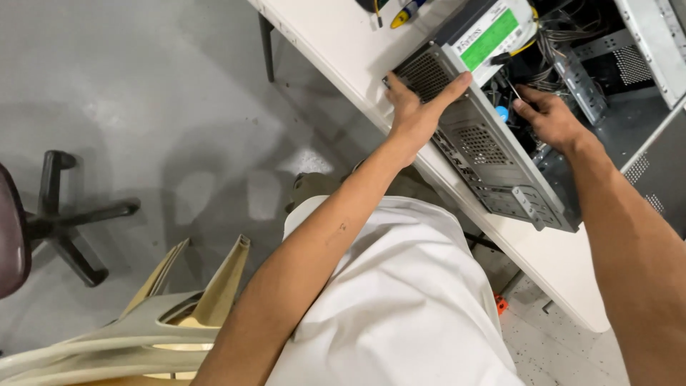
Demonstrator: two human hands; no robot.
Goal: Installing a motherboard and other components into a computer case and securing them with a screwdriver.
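An open grey computer case (493, 168) lies on its side on a white table (336, 43). My left hand (414, 107) grips the case's rear corner by the perforated vent of the power supply (479, 32), thumb on top. My right hand (547, 114) reaches inside the case among the cables (550, 36), fingers curled around a thin tool whose metal shaft points up; the grip itself is partly hidden.
A swivel chair base (68, 214) stands on the grey floor at left. A cream plastic chair (164, 314) sits at the lower left. A yellow-handled tool (404, 14) lies on the table's far side. The table edge runs diagonally past my body.
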